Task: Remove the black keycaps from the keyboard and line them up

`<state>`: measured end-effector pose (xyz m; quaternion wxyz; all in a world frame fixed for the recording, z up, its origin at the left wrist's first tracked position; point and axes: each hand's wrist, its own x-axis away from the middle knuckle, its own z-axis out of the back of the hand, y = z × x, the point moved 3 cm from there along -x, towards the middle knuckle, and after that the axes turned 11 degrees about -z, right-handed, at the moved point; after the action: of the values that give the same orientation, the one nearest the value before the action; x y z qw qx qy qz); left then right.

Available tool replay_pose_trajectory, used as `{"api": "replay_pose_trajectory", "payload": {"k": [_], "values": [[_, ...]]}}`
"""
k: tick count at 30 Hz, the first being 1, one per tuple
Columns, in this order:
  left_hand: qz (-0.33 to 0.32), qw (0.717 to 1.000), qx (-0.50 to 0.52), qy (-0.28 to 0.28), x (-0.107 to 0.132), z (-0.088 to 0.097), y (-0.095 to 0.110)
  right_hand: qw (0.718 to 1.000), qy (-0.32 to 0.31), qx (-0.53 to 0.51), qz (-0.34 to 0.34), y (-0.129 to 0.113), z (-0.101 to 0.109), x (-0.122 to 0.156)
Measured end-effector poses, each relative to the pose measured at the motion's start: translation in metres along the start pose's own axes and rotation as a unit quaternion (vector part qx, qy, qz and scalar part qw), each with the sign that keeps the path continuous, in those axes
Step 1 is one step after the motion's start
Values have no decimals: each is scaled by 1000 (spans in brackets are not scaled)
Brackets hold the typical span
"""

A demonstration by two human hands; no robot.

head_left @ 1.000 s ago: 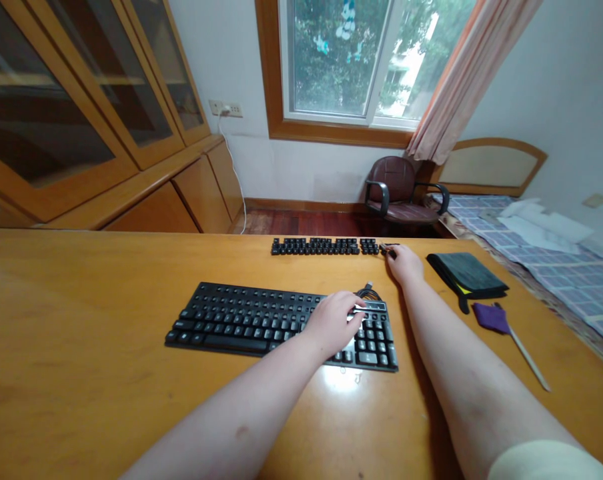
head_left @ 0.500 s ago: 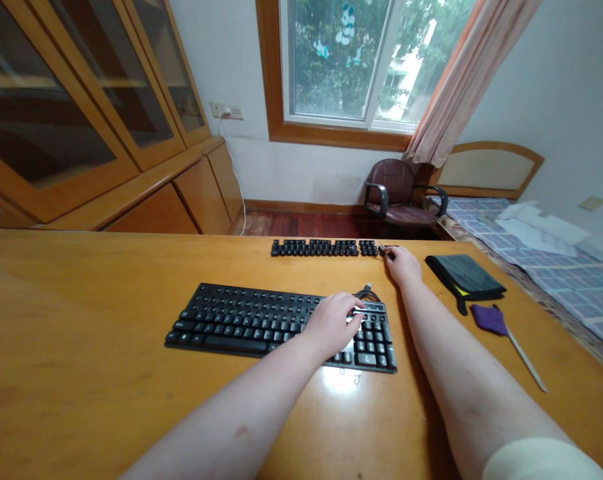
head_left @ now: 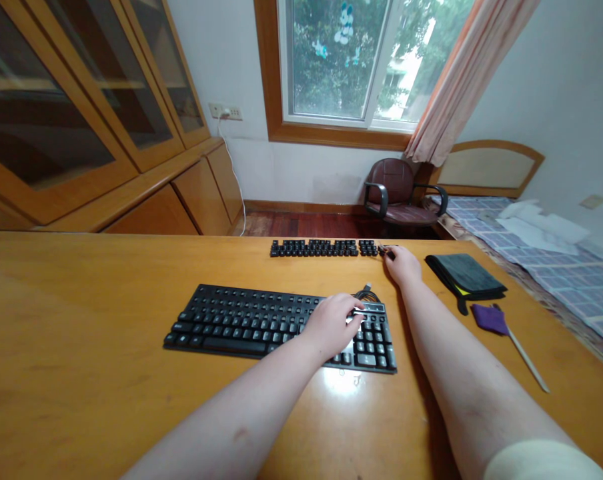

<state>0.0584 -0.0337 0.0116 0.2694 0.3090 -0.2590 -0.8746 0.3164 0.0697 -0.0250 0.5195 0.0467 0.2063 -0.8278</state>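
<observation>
A black keyboard (head_left: 231, 327) lies flat on the wooden desk, with most of its keycaps in place and wider-spaced small keys in its upper rows. My left hand (head_left: 333, 325) rests over its right part, thumb and forefinger apart near the top of the number pad; the other fingers are hidden. At the far edge of the desk, loose black keycaps (head_left: 314, 249) stand in rows. My right hand (head_left: 404, 267) is stretched out to their right end, fingers closed around a small dark thing too small to name. A coiled cable (head_left: 367, 294) sits behind the keyboard.
On the right of the desk (head_left: 81, 387) lie a folded dark cloth (head_left: 466, 275), a purple cloth piece (head_left: 489, 319) and a thin pale stick (head_left: 529, 361). Beyond the desk are a brown armchair (head_left: 391, 187), a bed (head_left: 571, 273) and a glass-door cabinet (head_left: 131, 160).
Both hands stay nearly where they were. The view has shifted very slightly; the keyboard and keycaps look unchanged.
</observation>
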Motion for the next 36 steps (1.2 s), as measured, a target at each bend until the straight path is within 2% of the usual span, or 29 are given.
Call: {"api": "replay_pose_trajectory", "payload": {"k": [7,11,13,15,19,23,26,32,36], "values": [[-8,1000,-4,3,0,-1,-1,1000,13,-20,-4,-1,3,2],[-24,999,-31,-20,1,-1,2,990,95,-103,-15,7,16,11],[-34,998,-47,-38,1,-1,5,975,149,-164,-25,13,25,24],[-40,996,-63,-54,2,-1,7,957,177,-227,-24,17,32,43],[-48,993,-86,-70,3,-2,7,927,170,-334,20,8,43,84],[-50,993,-89,-68,4,-2,6,901,189,-389,24,-9,57,106],[-45,993,-84,-70,4,-2,7,889,155,-427,60,-20,62,111],[-30,994,-84,-70,4,0,7,856,-41,-506,95,-35,58,128],[-23,994,-79,-78,3,-1,5,847,-122,-498,138,-41,66,134]]}}
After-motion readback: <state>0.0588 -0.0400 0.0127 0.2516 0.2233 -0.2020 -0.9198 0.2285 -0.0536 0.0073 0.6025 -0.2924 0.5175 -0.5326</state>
